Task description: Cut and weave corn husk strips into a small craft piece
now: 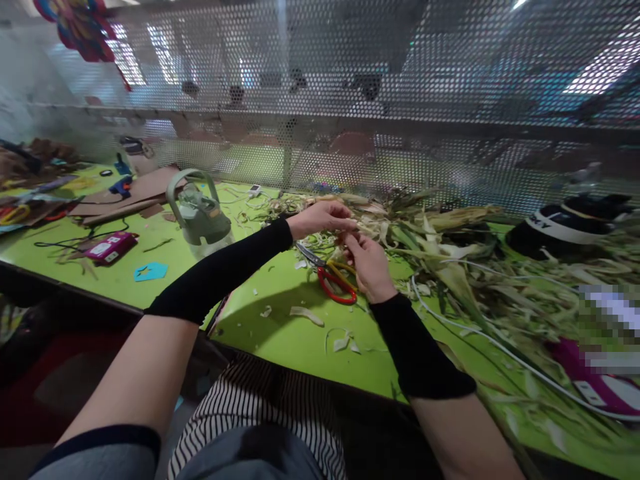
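Note:
My left hand (323, 220) and my right hand (370, 263) meet over the green table, fingertips pinched together. A small pale piece of corn husk (346, 248) shows at the fingers of both hands; its outline blends into the husks behind. Just below them lie scissors (337, 287) with red and yellow handles, partly behind my right hand. Behind and to the right spreads a heap of dried and green corn husks (450, 267). Husk scraps (306, 315) are scattered in front of me.
A pale green bottle (203, 217) stands left of my left arm. Further left are a magenta device (110, 248), a blue tag (150, 271) and brown cardboard (143, 190). A white cable (465, 328) crosses the right side. A perforated metal screen (320, 127) borders the back.

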Demonstrator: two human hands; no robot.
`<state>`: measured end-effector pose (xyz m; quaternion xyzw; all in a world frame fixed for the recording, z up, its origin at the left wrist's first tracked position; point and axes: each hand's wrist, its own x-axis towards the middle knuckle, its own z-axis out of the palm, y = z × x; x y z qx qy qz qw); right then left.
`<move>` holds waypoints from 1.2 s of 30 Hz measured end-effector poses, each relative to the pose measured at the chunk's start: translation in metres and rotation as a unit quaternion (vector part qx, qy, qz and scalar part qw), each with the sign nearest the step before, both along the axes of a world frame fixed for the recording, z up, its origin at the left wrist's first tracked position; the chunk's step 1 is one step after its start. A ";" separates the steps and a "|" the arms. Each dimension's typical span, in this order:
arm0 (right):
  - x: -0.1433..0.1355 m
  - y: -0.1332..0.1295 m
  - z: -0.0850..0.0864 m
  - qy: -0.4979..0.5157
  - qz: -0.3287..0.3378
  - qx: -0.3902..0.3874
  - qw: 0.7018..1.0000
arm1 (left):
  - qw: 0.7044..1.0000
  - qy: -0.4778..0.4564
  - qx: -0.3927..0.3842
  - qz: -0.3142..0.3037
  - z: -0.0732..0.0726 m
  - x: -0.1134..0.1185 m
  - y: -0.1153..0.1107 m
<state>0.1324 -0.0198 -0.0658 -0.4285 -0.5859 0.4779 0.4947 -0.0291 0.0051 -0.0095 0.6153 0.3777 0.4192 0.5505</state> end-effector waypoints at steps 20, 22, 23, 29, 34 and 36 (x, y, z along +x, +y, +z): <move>-0.004 -0.009 0.002 -0.004 0.051 -0.015 0.999 | 0.979 -0.144 -0.142 0.031 -0.032 -0.009 -0.023; -0.004 -0.008 -0.001 -0.012 0.058 -0.019 0.998 | 0.973 -0.155 -0.166 0.039 -0.036 -0.011 -0.027; -0.005 -0.007 -0.003 -0.016 0.060 -0.021 0.998 | 0.973 -0.156 -0.166 0.042 -0.038 -0.013 -0.028; -0.018 -0.007 -0.012 -0.028 0.072 -0.047 0.996 | 0.976 -0.147 -0.133 0.088 -0.045 -0.028 -0.032; -0.031 0.012 -0.013 -0.014 0.052 -0.071 0.996 | 0.948 -0.191 -0.173 0.188 -0.056 -0.042 -0.038; -0.037 0.027 -0.012 -0.011 0.030 -0.080 0.996 | 0.950 -0.163 -0.155 0.215 -0.066 -0.046 -0.045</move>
